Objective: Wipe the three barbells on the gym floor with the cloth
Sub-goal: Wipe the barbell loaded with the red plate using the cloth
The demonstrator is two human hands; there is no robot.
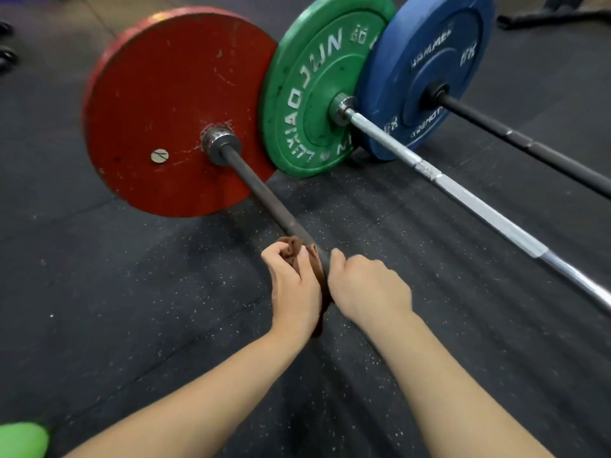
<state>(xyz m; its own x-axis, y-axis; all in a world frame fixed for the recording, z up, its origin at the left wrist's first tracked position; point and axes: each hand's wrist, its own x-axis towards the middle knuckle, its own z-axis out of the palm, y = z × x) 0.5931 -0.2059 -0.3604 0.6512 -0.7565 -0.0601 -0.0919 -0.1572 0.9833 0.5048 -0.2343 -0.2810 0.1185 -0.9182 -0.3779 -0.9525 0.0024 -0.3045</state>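
Three barbells lie side by side on the black rubber floor. The nearest has a dark bar [261, 193] and a red plate [158, 104]. The middle one has a silver bar [463, 196] and a green plate [310, 90]. The farthest has a black bar [515, 137] and a blue plate [426, 61]. My left hand [294, 289] grips a brown cloth [291, 249] wrapped on the dark bar. My right hand [367, 285] curls round the same bar just beside it. The bar under both hands is hidden.
A bright green object [21, 439] sits at the bottom left corner. Dark shapes [6, 57] lie at the far left edge. Black equipment [545, 14] crosses the floor at the top right. Speckled rubber flooring [132, 309] spreads around my arms.
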